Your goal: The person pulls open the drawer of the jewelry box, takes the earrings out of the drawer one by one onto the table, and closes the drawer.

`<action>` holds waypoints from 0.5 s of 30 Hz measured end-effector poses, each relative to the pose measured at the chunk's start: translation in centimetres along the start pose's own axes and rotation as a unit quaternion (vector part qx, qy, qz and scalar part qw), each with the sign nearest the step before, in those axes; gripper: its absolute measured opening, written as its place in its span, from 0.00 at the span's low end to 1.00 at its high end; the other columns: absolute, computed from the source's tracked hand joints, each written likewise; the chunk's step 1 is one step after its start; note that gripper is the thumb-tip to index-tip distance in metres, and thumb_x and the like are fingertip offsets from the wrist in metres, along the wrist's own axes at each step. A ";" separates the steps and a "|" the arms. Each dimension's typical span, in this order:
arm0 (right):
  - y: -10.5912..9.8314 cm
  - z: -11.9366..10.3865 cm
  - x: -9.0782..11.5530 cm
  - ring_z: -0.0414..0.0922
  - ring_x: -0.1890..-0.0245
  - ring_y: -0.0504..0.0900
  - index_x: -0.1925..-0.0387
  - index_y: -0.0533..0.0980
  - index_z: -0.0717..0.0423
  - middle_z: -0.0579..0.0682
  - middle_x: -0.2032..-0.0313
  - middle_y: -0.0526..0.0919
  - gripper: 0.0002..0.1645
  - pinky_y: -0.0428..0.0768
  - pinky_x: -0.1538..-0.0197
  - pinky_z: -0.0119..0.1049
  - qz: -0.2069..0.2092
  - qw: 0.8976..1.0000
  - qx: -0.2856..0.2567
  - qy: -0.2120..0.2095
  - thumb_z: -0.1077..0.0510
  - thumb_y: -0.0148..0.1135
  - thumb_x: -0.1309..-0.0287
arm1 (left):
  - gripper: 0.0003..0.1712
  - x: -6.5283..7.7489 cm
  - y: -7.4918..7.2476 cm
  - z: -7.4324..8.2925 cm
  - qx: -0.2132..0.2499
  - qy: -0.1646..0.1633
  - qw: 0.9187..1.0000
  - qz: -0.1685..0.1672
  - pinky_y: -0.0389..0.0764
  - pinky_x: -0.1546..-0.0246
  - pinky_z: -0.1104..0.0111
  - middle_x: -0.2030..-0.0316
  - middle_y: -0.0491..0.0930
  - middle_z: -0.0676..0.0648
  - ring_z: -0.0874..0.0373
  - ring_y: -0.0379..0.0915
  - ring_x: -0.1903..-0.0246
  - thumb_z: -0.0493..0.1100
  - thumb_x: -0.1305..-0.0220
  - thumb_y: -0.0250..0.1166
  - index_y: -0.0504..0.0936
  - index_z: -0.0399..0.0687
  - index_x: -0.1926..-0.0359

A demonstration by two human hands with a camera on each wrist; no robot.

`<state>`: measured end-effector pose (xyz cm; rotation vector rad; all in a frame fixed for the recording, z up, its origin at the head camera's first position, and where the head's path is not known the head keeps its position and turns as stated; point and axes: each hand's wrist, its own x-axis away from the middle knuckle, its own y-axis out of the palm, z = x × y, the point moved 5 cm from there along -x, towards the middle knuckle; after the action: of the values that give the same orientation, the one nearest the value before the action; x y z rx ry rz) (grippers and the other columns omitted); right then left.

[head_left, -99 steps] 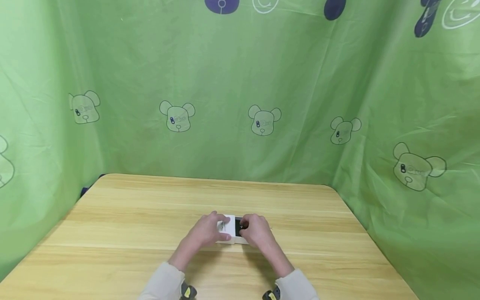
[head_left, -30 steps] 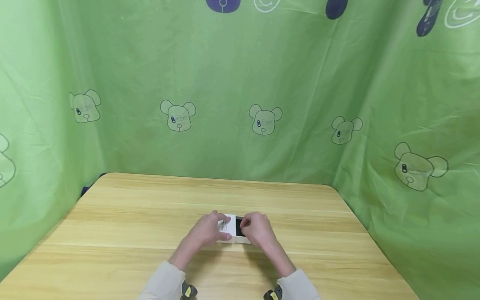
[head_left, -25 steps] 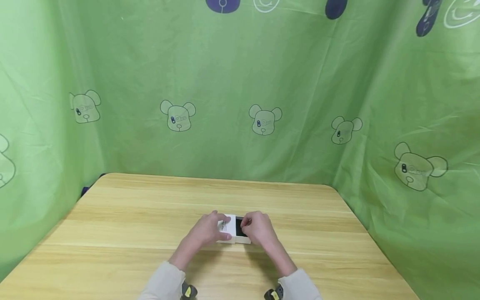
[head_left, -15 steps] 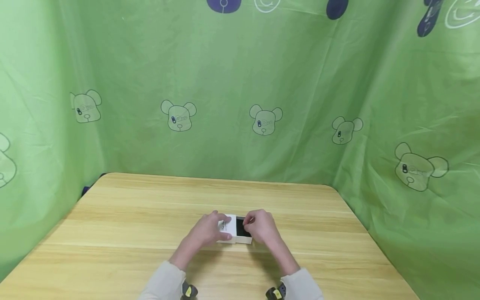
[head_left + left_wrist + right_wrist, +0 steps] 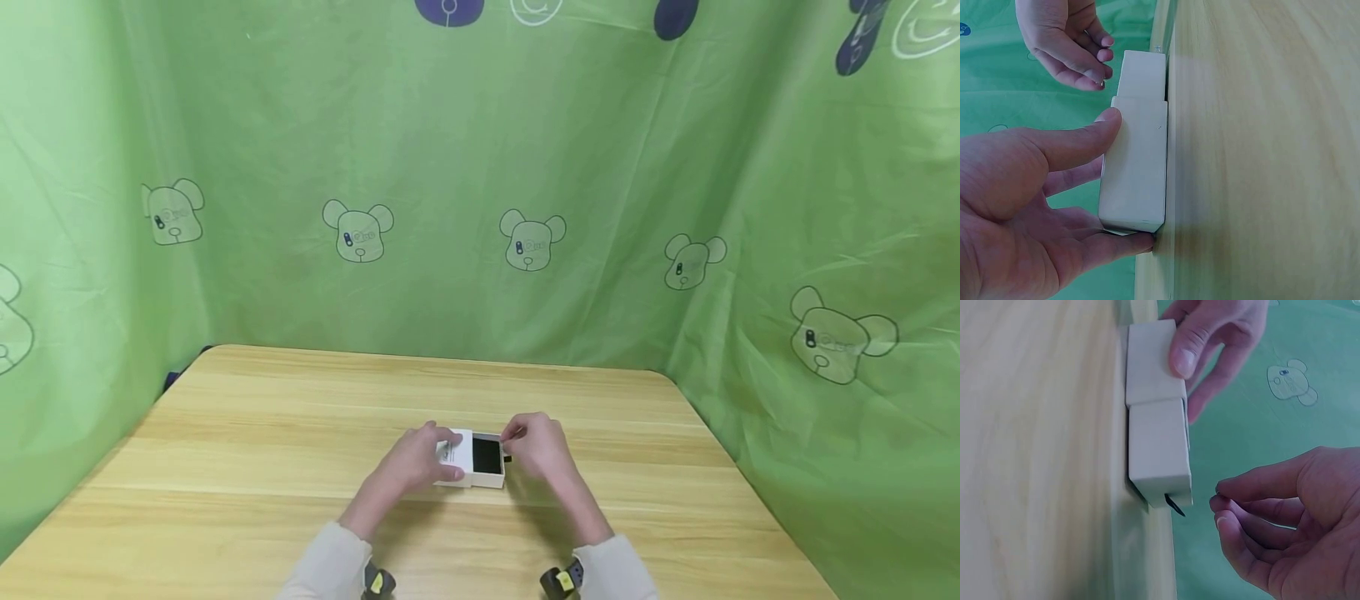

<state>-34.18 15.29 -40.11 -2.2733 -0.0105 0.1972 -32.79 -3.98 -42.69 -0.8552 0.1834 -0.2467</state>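
Currently, the fingers of my left hand [image 5: 415, 460] grip the white sleeve [image 5: 463, 457] of a small box, thumb along the side nearest me, one finger at its left end. The box lies flat on the wooden counter [image 5: 300, 417], printed face up. Its drawer [image 5: 487, 481] projects from the right side of the sleeve and exposes a black insert [image 5: 487, 456]. A short black tab [image 5: 1175, 505] protrudes from the drawer's end wall. The fingers of my right hand [image 5: 540, 446] are curled, tips drawn together, near the drawer's end and apart from it; whether they pinch a small item, I cannot tell. Behind the counter hangs a green curtain [image 5: 435, 317] printed with bear-head outlines. Pale cuffs [image 5: 333, 554] cover my forearms.
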 end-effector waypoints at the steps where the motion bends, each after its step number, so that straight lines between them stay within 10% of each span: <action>1: -0.1 0.2 -0.1 0.41 0.72 0.83 0.70 0.85 0.58 0.50 0.73 0.88 0.04 0.83 0.65 0.36 0.001 1.000 -0.002 0.002 0.69 0.69 0.48 | 0.33 0.0 0.0 0.0 0.001 0.000 1.000 0.000 0.73 0.37 0.38 0.35 0.73 0.30 0.30 0.71 0.38 0.47 0.47 0.79 0.82 0.47 0.40; 15: -1.9 2.2 -0.9 0.43 0.71 0.83 0.69 0.85 0.58 0.49 0.71 0.88 0.05 0.82 0.64 0.37 0.017 0.999 0.000 0.030 0.67 0.69 0.50 | 0.33 0.2 0.0 0.1 0.003 -0.004 1.000 -0.003 0.72 0.35 0.39 0.37 0.75 0.33 0.30 0.69 0.37 0.48 0.46 0.78 0.82 0.47 0.39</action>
<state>-35.25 18.13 -40.01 -2.2794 0.0589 0.1459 -32.59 -3.96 -42.58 -0.8515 0.1737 -0.2492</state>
